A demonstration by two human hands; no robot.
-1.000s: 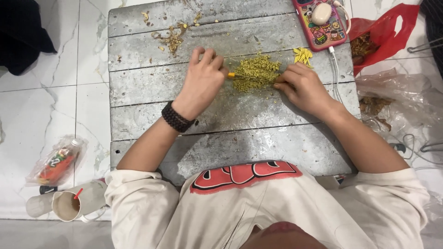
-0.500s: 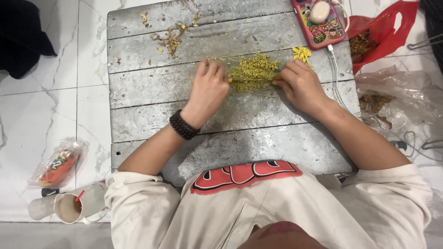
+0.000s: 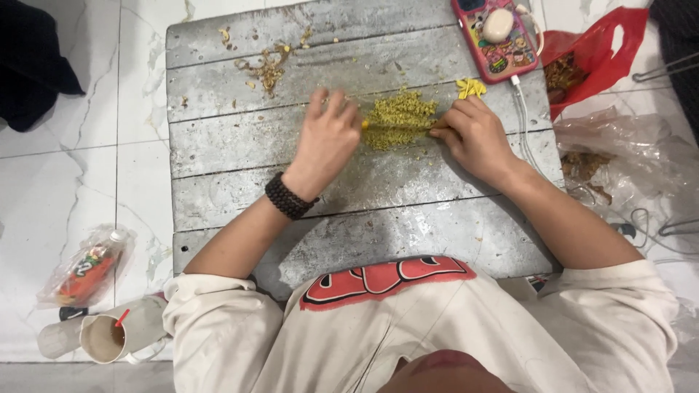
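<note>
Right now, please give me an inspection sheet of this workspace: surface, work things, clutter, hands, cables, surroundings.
Surface: grey plank board lying on a white tiled floor, with scattered crumbs.
Work things: yellow-green pile of small flowers between both hands; small yellow pieces beside it.
Clutter: dry brown scraps at the far left of the board; phone in a pink case at the far right corner.
Hands: left hand flat at the pile's left edge, black bead bracelet on the wrist; right hand pinching at the pile's right side.
Cables: white cable running from the phone off the board.
Surroundings: red bag, clear plastic bags, paper cup, wrapped bottle, dark cloth.
</note>
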